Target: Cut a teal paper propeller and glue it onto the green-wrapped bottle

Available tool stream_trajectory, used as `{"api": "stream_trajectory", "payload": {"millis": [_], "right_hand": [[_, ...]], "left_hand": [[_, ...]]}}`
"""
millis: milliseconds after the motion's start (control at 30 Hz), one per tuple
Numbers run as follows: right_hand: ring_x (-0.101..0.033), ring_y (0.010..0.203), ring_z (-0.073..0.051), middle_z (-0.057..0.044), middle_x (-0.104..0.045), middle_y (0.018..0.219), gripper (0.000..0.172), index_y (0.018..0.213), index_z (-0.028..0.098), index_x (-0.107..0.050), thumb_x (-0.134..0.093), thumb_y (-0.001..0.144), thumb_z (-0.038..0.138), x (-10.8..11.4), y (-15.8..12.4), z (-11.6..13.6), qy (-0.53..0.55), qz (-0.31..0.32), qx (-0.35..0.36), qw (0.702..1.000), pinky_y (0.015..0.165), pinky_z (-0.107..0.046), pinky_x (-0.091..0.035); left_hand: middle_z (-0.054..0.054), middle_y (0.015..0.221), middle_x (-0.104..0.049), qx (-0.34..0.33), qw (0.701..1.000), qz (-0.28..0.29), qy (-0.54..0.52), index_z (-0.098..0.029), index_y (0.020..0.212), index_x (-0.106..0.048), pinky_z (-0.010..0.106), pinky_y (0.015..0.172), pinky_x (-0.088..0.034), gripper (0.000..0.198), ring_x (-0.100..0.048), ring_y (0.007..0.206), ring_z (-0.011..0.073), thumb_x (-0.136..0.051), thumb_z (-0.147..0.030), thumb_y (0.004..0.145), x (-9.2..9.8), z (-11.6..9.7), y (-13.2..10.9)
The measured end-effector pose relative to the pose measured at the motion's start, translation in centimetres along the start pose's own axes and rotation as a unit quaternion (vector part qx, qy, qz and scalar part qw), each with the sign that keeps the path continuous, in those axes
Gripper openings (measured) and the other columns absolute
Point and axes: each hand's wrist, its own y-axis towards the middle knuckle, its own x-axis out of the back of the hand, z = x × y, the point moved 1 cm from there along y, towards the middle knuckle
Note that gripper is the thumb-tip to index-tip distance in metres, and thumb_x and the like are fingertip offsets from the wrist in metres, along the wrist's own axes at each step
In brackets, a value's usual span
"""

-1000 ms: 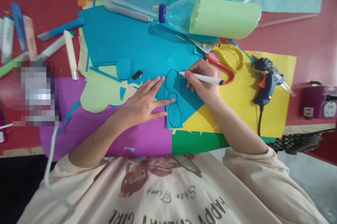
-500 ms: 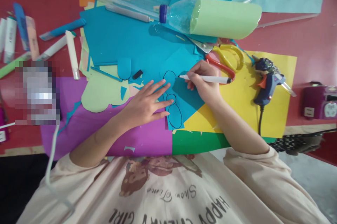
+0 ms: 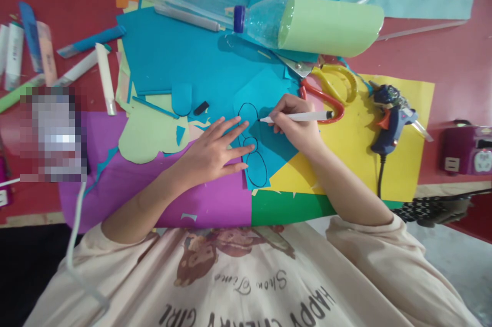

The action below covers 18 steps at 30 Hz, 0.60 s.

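Note:
My left hand (image 3: 209,151) lies flat with fingers spread on a small blue paper piece (image 3: 271,137), pinning its left edge. My right hand (image 3: 295,124) is closed around a white marker (image 3: 294,117), its tip touching the paper beside a black drawn outline (image 3: 249,145) of three stacked loops. The blue piece rests on purple paper (image 3: 192,193) and yellow paper (image 3: 392,163). A small black marker cap (image 3: 200,108) lies on the large blue sheet (image 3: 180,60) just beyond my left fingers.
Scissors with yellow and red handles (image 3: 330,91) lie right behind my right hand. A blue glue gun (image 3: 388,117) sits on the yellow paper. A plastic bottle wrapped in light green paper (image 3: 319,24) lies farther back. Several markers (image 3: 100,76) are scattered at the left.
The marker tip has moved down the right side of the top loop, extending the black line. My left hand has stayed pressed on the paper, which has shifted slightly.

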Motion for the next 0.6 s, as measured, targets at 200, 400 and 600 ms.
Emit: {"api": "stream_trajectory", "payload": {"millis": [200,400,600], "right_hand": [[-0.048,0.042,-0.009,0.005,-0.057,0.05,0.015,0.063,0.023,-0.051,-0.059,0.075,0.024,-0.02,-0.05,-0.1,0.01,-0.019,-0.006,1.0,0.043,-0.024,-0.037],[-0.047,0.043,-0.01,0.003,-0.056,0.05,0.011,0.056,0.021,-0.052,-0.054,0.066,0.016,0.17,0.02,0.26,0.001,0.056,0.01,0.998,0.042,-0.024,-0.032],[-0.045,0.047,-0.009,0.003,-0.054,0.051,0.011,0.055,0.02,-0.052,-0.053,0.065,0.016,0.28,-0.14,0.55,-0.022,0.097,-0.008,0.995,0.046,-0.024,-0.032]], "left_hand": [[0.017,0.149,-0.048,0.002,1.0,0.004,-0.001,-0.024,0.122,-0.069,0.06,0.113,-0.037,0.036,-0.042,0.141,0.0345,-0.054,-0.04,0.094,-0.04,0.06,0.01],[0.014,0.151,-0.046,0.007,1.0,0.007,-0.001,-0.027,0.123,-0.067,0.058,0.115,-0.035,0.035,-0.039,0.142,0.0322,-0.058,-0.039,0.092,-0.08,0.14,-0.1],[0.016,0.15,-0.046,0.007,1.0,-0.008,0.011,-0.025,0.124,-0.067,0.059,0.113,-0.036,0.036,-0.041,0.141,0.034,-0.055,-0.039,0.093,-0.24,0.19,-0.15]]}}
